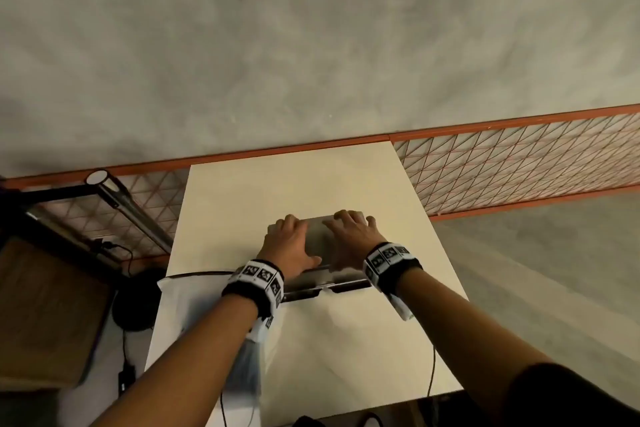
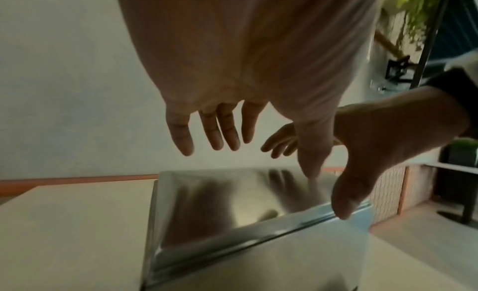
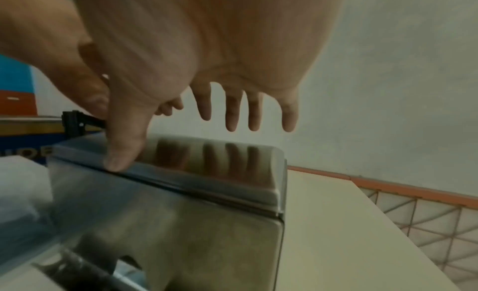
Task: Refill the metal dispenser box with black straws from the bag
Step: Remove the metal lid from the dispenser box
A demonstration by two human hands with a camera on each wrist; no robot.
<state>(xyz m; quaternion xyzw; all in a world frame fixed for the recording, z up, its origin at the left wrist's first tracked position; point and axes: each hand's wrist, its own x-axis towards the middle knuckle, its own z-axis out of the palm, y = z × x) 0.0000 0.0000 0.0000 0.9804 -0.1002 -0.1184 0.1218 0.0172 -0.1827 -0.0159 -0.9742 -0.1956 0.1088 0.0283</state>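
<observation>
The metal dispenser box (image 1: 320, 230) stands mid-table with its lid down. Both hands are spread over that lid. My left hand (image 1: 298, 243) covers the lid's left part, fingers straight, thumb toward the front edge. My right hand (image 1: 346, 239) covers the right part. In the left wrist view the left hand (image 2: 248, 152) hovers just above the shiny lid (image 2: 232, 203). In the right wrist view the right hand (image 3: 178, 144) has its thumb on the front edge of the box (image 3: 194, 234). A pale plastic bag (image 1: 183, 305) with dark contents lies under my left forearm.
The cream table (image 1: 294, 184) has bare surface behind and in front of the box. An orange mesh fence (image 1: 519, 163) runs along its far side. A metal pole (image 1: 128, 208), a brown board (image 1: 45, 305) and cables (image 1: 124, 350) sit at the left.
</observation>
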